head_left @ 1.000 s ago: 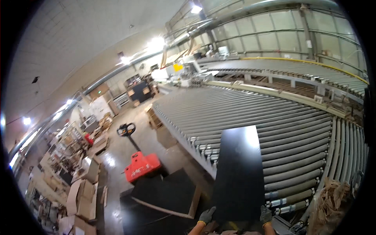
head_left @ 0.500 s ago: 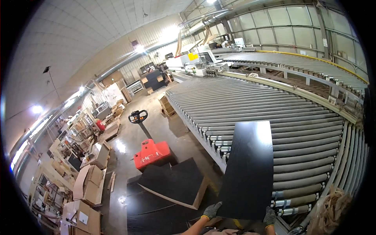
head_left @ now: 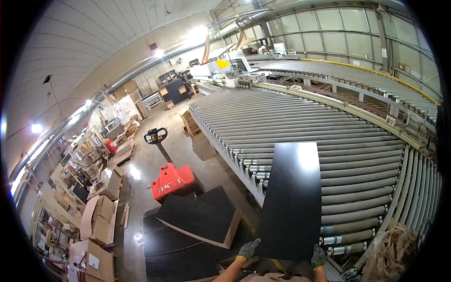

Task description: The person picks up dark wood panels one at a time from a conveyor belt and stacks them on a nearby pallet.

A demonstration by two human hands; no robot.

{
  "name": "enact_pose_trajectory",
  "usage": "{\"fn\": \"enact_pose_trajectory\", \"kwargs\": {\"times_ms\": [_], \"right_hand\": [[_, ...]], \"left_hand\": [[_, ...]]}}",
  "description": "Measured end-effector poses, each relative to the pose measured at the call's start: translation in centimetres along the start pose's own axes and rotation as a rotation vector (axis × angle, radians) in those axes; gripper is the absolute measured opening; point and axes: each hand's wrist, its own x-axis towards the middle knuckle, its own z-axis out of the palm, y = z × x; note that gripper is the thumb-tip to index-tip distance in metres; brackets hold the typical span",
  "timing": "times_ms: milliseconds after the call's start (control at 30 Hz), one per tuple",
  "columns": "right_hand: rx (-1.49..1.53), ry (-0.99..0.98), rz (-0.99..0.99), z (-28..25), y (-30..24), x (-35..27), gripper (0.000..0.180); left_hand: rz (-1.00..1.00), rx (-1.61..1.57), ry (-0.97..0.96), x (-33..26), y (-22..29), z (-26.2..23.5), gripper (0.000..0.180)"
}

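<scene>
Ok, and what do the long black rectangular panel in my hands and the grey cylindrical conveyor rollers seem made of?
Long black rectangular panel: probably wood-based board, stained or laminated, satin; faint grain and a broad glare show. Grey cylindrical conveyor rollers: apparently metal, matte; the nearest have shiny silvery ends, but the dull tubes could be sleeved.

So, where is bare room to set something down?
Bare rollers lie between the panel and the white machine, and right of the panel. Bare floor lies between the red pallet jack and the rollers. Crowded: lower left, with black boards and cartons.
</scene>
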Motion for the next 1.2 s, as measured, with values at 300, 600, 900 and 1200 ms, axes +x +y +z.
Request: {"fn": "enact_pose_trajectory", "kwargs": {"times_ms": [300, 600, 900, 1200], "right_hand": [[0.130, -0.090, 0.254, 0.4, 4.2, 0.6, 0.047], [-0.022, -0.006, -0.021, 0.4, 3.8, -1.6, 0.052], [0.068, -0.011, 0.047, -1.1, 2.4, -2.0, 0.057], [-0.694, -0.214, -0.235, -0.4, 5.4, -2.6, 0.055]], "left_hand": [[-0.023, -0.021, -0.051, -1.3, 3.2, -2.1, 0.053], [0.018, -0.064, -0.031, -2.4, 1.9, -2.2, 0.052], [0.066, -0.043, -0.041, -2.0, 2.0, -2.0, 0.059], [-0.008, -0.023, -0.133, -1.7, 1.1, -0.9, 0.059]]}}
